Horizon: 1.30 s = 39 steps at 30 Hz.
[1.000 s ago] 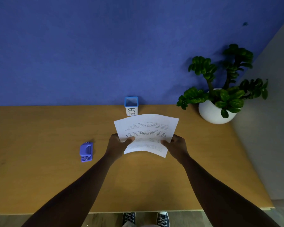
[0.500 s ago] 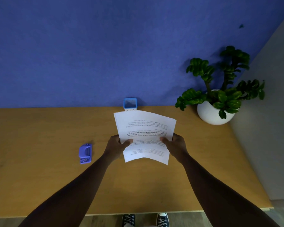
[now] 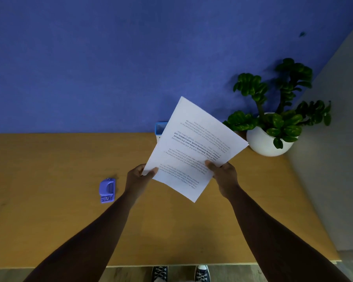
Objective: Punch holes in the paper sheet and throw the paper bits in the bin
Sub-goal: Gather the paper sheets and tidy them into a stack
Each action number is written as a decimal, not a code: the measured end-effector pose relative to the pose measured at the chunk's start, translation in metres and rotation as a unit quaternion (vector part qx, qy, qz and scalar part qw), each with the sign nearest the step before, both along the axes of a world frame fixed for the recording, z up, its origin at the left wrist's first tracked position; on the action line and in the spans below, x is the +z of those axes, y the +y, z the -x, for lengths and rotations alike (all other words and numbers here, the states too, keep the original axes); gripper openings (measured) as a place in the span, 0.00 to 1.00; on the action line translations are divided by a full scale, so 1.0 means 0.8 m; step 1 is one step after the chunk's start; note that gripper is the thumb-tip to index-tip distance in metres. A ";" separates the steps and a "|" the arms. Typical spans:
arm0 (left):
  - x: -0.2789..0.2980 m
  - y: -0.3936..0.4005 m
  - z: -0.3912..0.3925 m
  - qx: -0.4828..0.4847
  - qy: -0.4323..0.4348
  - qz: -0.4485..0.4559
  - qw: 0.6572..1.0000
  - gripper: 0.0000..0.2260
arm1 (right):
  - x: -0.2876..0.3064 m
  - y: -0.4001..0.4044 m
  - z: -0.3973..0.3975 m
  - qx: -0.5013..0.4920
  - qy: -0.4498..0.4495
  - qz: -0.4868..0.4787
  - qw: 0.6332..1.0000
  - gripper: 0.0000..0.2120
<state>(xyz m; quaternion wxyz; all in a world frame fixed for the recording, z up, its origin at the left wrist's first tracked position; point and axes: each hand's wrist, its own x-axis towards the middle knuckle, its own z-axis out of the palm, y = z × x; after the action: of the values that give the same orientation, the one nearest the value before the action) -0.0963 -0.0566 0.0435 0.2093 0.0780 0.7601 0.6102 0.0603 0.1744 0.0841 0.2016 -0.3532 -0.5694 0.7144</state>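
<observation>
1. the left hand (image 3: pixel 138 176) pinches the near left corner of the paper sheet (image 3: pixel 194 147), thumb on top; the right hand (image 3: pixel 224 175) grips its right edge the same way.
2. the sheet is held tilted above the table (image 3: pixel 49 220), hiding most of the blue bin (image 3: pixel 160 128) at the far edge.
3. a purple hole punch (image 3: pixel 107 190) lies left of the hands.
4. a potted plant (image 3: pixel 273 123) stands far right, against the blue wall (image 3: pixel 90 58).
</observation>
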 end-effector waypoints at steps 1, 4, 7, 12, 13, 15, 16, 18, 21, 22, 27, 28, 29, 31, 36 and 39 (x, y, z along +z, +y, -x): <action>0.001 0.002 0.001 0.010 -0.007 -0.010 1.000 0.06 | 0.001 0.000 0.001 0.000 0.015 0.011 1.000 0.11; 0.003 0.006 0.003 0.041 -0.066 -0.069 0.995 0.08 | 0.005 -0.003 0.002 0.003 0.066 0.055 0.996 0.15; 0.008 0.010 0.002 0.038 -0.112 -0.127 0.985 0.12 | 0.008 -0.007 0.004 0.006 0.096 0.099 0.990 0.18; 0.015 0.016 -0.006 -0.005 -0.130 -0.147 0.981 0.11 | 0.013 -0.016 0.009 0.011 0.106 0.138 0.985 0.19; 0.015 0.017 -0.006 -0.011 -0.135 -0.148 0.980 0.11 | 0.014 -0.017 0.010 0.015 0.109 0.142 0.984 0.18; 0.015 0.018 -0.007 -0.014 -0.140 -0.151 0.978 0.12 | 0.016 -0.018 0.011 0.027 0.115 0.147 0.982 0.18; 0.014 0.018 -0.006 -0.012 -0.139 -0.149 0.979 0.11 | 0.015 -0.018 0.011 0.032 0.114 0.148 0.982 0.17; 0.013 0.017 -0.004 -0.006 -0.134 -0.143 0.981 0.10 | 0.013 -0.016 0.010 0.038 0.100 0.144 0.984 0.17; 0.011 0.014 0.002 -0.001 -0.125 -0.136 0.983 0.11 | 0.009 -0.011 0.008 0.027 0.068 0.131 0.989 0.18; 0.010 0.012 0.005 0.004 -0.119 -0.130 0.984 0.10 | 0.008 -0.008 0.007 0.017 0.060 0.127 0.990 0.17; 0.010 -0.002 0.017 0.027 -0.072 -0.071 0.995 0.05 | -0.002 0.003 -0.008 -0.042 0.026 0.091 0.995 0.13; 0.010 -0.004 0.018 0.030 -0.060 -0.060 0.996 0.05 | -0.005 0.005 -0.011 -0.054 0.021 0.089 0.994 0.13; 0.010 -0.006 0.020 0.033 -0.047 -0.050 0.997 0.04 | -0.008 0.006 -0.015 -0.064 0.017 0.088 0.994 0.13; 0.009 -0.010 0.023 0.034 -0.024 -0.033 0.999 0.05 | -0.014 0.007 -0.021 -0.072 0.005 0.070 0.995 0.12; 0.011 -0.014 0.024 0.028 -0.001 -0.027 0.999 0.09 | -0.026 0.010 -0.031 -0.043 -0.053 -0.009 0.998 0.10; 0.012 -0.016 0.023 0.017 0.012 -0.014 1.000 0.08 | -0.030 0.012 -0.034 -0.023 -0.073 -0.035 0.996 0.11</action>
<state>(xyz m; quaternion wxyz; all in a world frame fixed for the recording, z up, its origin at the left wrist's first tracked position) -0.1151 -0.0692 0.0527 0.1890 0.0755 0.7553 0.6230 0.0875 0.1842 0.0604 0.1880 -0.4101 -0.5990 0.6616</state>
